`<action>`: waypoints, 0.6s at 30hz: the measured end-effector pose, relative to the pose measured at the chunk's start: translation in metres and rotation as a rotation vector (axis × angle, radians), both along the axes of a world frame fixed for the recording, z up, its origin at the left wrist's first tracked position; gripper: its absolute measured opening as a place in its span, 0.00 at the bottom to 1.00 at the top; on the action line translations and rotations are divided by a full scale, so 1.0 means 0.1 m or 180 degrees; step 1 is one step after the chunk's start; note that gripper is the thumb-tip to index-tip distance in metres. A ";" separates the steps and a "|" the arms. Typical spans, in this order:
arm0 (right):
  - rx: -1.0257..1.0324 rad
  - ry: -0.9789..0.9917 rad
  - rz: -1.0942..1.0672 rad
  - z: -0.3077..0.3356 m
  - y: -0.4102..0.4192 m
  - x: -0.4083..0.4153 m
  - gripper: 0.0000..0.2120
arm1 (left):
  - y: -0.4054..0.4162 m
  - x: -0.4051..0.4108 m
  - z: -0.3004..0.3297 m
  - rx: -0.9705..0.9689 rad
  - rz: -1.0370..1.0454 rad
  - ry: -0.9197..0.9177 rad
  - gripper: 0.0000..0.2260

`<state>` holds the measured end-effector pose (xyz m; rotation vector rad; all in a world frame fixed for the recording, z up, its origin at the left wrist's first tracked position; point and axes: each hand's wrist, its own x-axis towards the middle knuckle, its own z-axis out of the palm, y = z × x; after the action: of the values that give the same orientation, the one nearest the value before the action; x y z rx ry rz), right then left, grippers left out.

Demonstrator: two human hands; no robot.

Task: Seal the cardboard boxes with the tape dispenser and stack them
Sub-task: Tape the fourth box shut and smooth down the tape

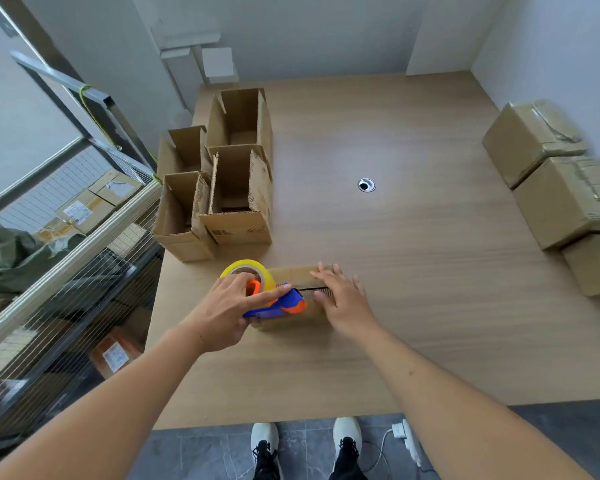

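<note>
Box (293, 299) near table's (395, 271) front edge, flaps closed, seam showing. Dispenser (271, 299) at seam's left end, gripped by left hand (229, 306); right hand (343, 299) flat, pressing flaps. Risk: flaps springing apart (if pressure eases), tape crooked.

walls: plain white (309, 32) | floor: grey stone tiles (201, 452) | furniture: light wood table (413, 258) with metal grommet (366, 185) | left: wire-mesh shelving (84, 271) | light: soft, even
</note>
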<state>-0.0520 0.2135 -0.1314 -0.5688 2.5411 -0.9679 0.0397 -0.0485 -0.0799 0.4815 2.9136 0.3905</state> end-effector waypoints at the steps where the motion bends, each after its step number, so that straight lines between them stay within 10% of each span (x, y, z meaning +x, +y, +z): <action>1: 0.0084 0.0315 0.0011 0.01 0.05 -0.01 0.21 | 0.00 -0.02 -0.01 -0.0026 -0.0001 -0.0013 0.39; 5: -0.0291 0.1308 -0.0149 0.02 0.15 -0.06 0.23 | 0.03 -0.09 -0.03 -0.0191 0.0012 -0.0115 0.42; 18: -0.0997 -0.0665 -0.0469 0.13 -0.22 -0.13 0.08 | 0.06 -0.11 -0.03 -0.0192 0.0061 -0.0172 0.44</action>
<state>-0.0651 0.1918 -0.1182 -0.3440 2.2863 -1.4144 0.0287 -0.0425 -0.0827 0.4278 2.8703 0.3120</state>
